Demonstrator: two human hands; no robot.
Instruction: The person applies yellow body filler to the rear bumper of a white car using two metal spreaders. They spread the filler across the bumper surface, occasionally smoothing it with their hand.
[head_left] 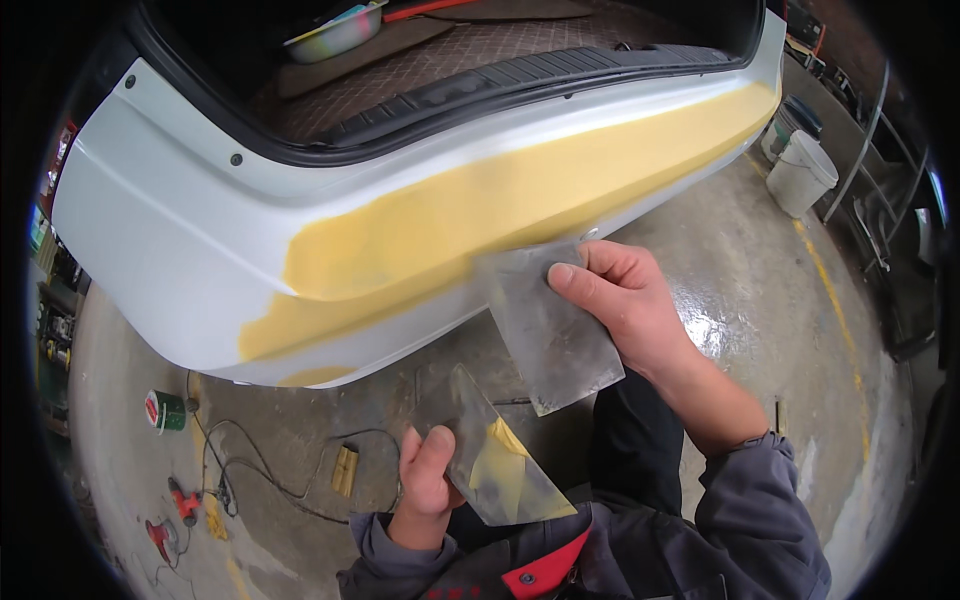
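Note:
My right hand point(640, 305) pinches a thin grey rectangular putty spreader point(555, 340) between thumb and fingers. The spreader's upper left corner overlaps the lower edge of the car's white rear bumper point(190, 220); I cannot tell whether they touch. A broad band of yellow filler point(430, 225) covers much of the bumper. Lower and to the left, my left hand point(428, 478) grips a similar grey putty plate point(462, 425), its thumb on top. On the face of that plate lies a small heap of yellow putty point(500, 465), with a thin smear around it.
The open trunk holds a stained basin point(338, 32). A white bucket point(803, 173) stands on the floor by a metal frame point(868, 140) at far right. On the left floor are a green can point(168, 411), a red power tool point(185, 500), looping cables point(265, 470) and a yellowish block point(345, 471).

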